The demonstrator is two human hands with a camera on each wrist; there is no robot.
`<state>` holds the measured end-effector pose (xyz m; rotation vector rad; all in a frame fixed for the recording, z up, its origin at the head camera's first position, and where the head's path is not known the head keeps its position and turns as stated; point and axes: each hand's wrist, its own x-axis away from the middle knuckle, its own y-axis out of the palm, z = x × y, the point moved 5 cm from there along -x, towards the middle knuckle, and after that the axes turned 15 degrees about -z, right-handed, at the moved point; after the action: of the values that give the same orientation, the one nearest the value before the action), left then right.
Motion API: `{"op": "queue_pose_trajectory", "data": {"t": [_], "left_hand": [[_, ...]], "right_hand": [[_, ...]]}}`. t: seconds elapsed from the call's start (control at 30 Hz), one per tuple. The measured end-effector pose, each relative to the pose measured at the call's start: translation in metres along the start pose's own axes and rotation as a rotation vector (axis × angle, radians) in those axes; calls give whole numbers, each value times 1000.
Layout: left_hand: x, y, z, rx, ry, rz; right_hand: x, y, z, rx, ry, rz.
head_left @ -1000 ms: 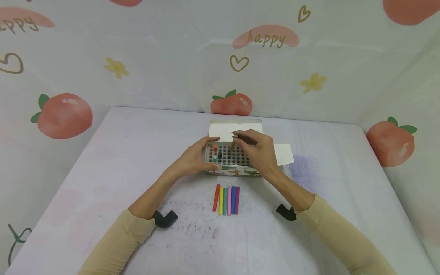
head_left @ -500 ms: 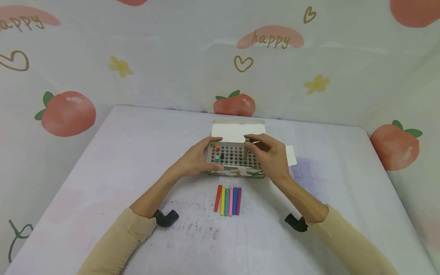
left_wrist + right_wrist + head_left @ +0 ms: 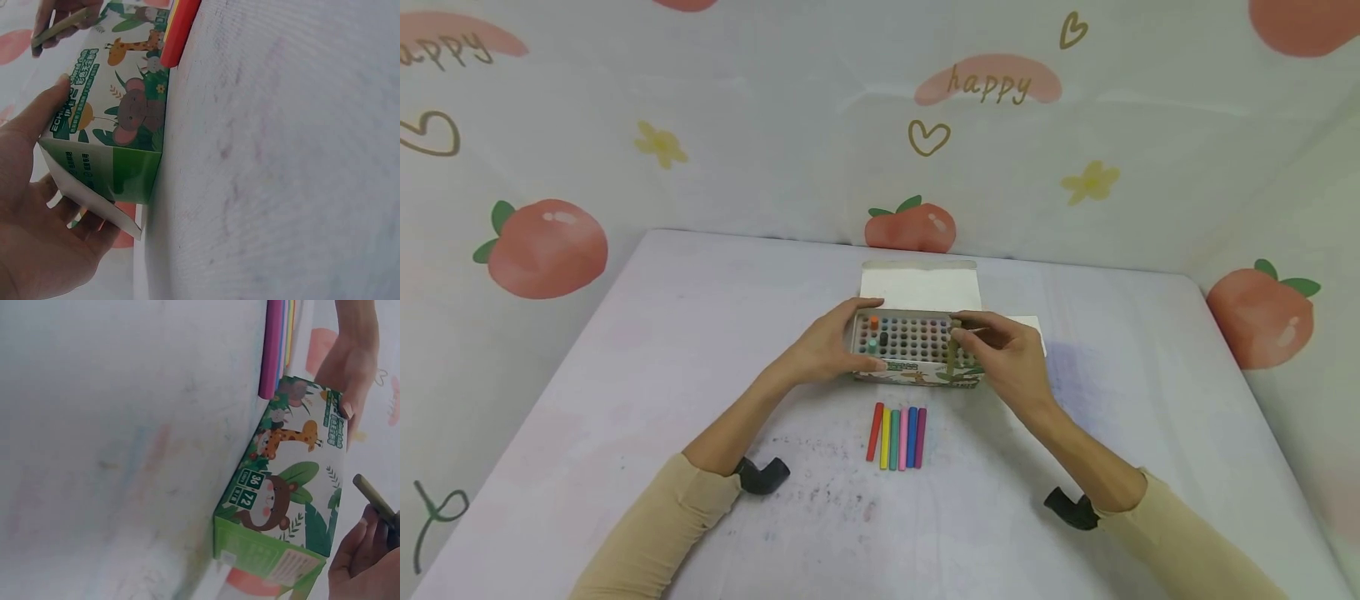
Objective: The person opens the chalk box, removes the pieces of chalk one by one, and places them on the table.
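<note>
A cardboard box of coloured chalk, printed with cartoon animals, stands on the table with its lid flap open at the back. Its inner grid of holes has an orange chalk, a black chalk and a mint chalk standing up in the left part. My left hand grips the box's left end, thumb on the front face and fingers round behind. Over the right part of the grid, my right hand pinches an olive-brown chalk stick by its upper end. The stick's lower end hangs free in front of the box.
In front of the box several chalk sticks lie side by side, among them a red one and a purple one. Chalk smudges mark the white tablecloth. A white side flap sticks out at the box's right.
My right hand has moved rightward and slightly toward me, carrying the olive-brown chalk from the middle of the grid to its right end. My left hand stays on the box.
</note>
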<state>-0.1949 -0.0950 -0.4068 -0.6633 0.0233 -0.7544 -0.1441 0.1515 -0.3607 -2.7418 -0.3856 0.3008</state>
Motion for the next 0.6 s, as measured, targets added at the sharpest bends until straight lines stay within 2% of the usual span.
{"op": "queue_pose_trajectory", "data": {"t": [0.3,0.6], "left_hand": [[-1,1,-1,4,-7,4],[-1,2,-1,16,-8,1]], "right_hand": [[13,0,7,-59,52,-42],[25,4,7,-33,87,-65]]}}
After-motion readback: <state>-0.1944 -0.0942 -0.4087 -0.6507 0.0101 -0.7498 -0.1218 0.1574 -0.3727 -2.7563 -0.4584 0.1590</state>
